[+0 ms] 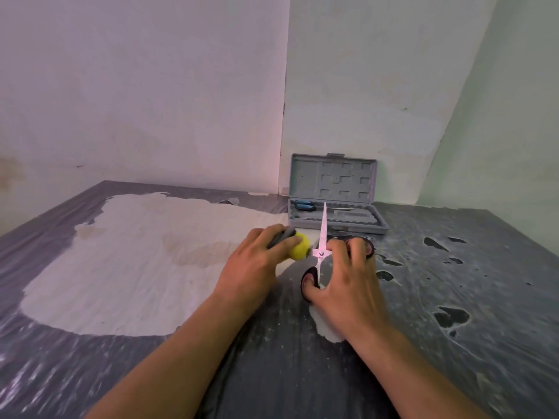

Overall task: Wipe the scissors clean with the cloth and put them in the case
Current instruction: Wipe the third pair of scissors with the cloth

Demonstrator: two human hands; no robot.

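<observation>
our right hand (348, 276) holds the scissors (321, 246) by their handles, blades up, so our left hand's (257, 264) grip can rub the bunched cloth (299, 246) along them.

Both forearms bare, reaching forward, converging toward centre. Left hand (257, 264) palm down, fingers curled round yellow-grey cloth (298, 244). Right hand (348, 279) palm down, thumb through near loop of scissors (321, 252), fingers through far loop. Hands close, knuckles up, not touching each other.
</observation>
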